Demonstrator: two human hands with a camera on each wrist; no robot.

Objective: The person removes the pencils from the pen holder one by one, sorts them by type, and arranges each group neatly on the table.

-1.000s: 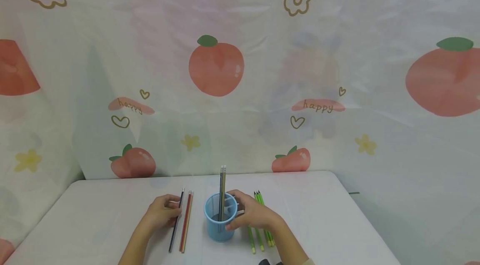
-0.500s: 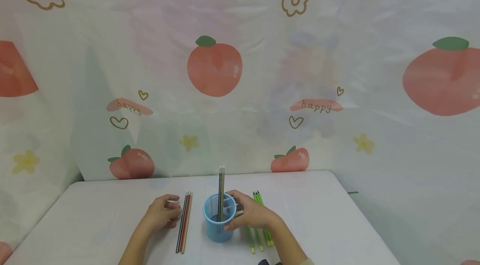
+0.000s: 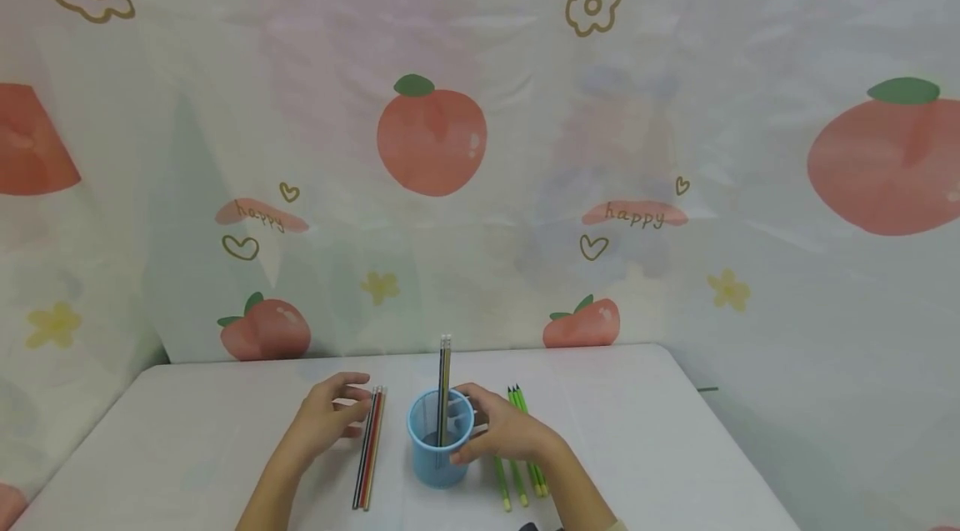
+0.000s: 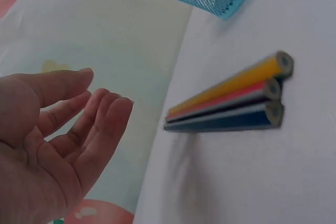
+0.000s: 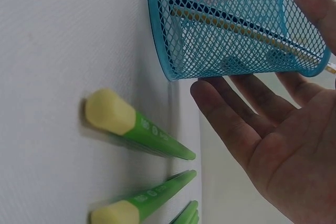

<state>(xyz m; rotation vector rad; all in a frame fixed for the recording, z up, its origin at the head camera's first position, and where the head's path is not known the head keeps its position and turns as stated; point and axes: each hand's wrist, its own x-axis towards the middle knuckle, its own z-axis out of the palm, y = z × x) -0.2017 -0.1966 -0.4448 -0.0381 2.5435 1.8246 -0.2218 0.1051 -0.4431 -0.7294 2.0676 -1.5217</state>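
A blue mesh pencil cup (image 3: 440,468) stands on the white table, with two pencils (image 3: 443,368) upright in it. My right hand (image 3: 512,429) holds the cup from its right side, thumb at the near side and fingers behind. In the right wrist view the mesh wall (image 5: 226,51) lies between thumb and fingers. My left hand (image 3: 324,417) is loosely spread, its fingertips at the far part of a row of dark, red and yellow pencils (image 3: 369,452). The left wrist view shows nothing between those fingers (image 4: 107,124), and the pencils (image 4: 231,95) lying side by side.
Several green pencils (image 3: 517,477) with pale yellow ends lie right of the cup, partly under my right hand and forearm. A small black object (image 3: 529,527) shows at the bottom edge. Behind the table (image 3: 217,431) hangs a fruit-printed cloth (image 3: 480,264).
The dark pencil, earlier tilted apart in my left fingers, now lies against the red and yellow ones. My left hand has let go and moved slightly farther forward. The right hand stays on the cup.
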